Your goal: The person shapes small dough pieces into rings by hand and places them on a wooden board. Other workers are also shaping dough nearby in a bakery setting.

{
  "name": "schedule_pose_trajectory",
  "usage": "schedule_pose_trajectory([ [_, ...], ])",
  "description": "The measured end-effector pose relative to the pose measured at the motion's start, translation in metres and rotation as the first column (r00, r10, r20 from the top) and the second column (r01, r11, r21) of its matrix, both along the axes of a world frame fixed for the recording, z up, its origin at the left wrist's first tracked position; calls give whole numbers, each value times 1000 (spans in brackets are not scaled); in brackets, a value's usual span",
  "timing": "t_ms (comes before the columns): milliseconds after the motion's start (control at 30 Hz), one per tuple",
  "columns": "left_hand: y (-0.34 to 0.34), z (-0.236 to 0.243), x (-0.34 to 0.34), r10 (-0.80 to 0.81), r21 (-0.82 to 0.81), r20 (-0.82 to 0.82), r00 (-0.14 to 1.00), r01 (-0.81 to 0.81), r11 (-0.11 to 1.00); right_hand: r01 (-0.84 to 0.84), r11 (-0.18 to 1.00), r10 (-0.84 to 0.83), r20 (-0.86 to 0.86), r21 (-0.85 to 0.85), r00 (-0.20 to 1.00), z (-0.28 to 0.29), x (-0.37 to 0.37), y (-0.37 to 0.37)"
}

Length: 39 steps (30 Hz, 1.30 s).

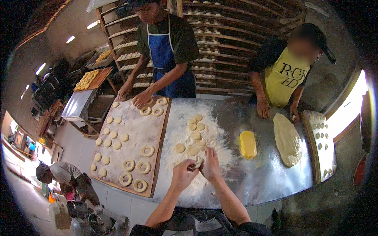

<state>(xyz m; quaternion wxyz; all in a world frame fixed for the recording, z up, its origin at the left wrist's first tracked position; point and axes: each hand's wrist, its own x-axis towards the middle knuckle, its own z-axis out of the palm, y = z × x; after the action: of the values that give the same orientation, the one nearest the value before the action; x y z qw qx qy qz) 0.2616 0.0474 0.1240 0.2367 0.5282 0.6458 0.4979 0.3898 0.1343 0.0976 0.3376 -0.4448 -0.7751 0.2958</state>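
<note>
Over the floured part of the metal table [271,185], my left hand [184,174] and my right hand [211,164] meet with their fingers closed. A small piece of pale dough [199,161] shows between the fingertips, pinched by both; its shape is mostly hidden. Just beyond my hands, flat round dough discs [193,150] lie loose in the white flour [212,122]. To their left, a wooden board [130,155] carries more discs and several dough rings [144,167].
A yellow block [247,144] and a large dough slab [287,139] lie to the right, beside a tray [328,151] of small pieces. Across the table, one person in a blue apron [160,47] handles rings; another in a yellow apron [284,80] stands near the slab. Racks [232,35] stand behind.
</note>
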Motion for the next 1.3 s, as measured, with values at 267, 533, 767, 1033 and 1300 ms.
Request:
schedule_pose_trajectory([
  [267,-23,-10,-34,283,298,-325,903,-186,936,-766,499,38,-873,-405,487,-8,-41,-24],
  [533,-74,-19,-85,17,242,476,880,-150,959,-611,422,96,-637,-670,765,19,-104,-64],
  [767,-102,-22,-135,344,45,-234,910,-343,938,-626,680,343,-591,-380,731,5,-173,-95],
  [1033,-128,-18,-207,438,68,-72,896,-434,898,-619,739,483,-431,-267,762,9,-254,-120],
  [1300,-137,-19,-261,440,74,-67,896,-435,897,-662,612,388,-565,-433,728,7,-301,-130],
])
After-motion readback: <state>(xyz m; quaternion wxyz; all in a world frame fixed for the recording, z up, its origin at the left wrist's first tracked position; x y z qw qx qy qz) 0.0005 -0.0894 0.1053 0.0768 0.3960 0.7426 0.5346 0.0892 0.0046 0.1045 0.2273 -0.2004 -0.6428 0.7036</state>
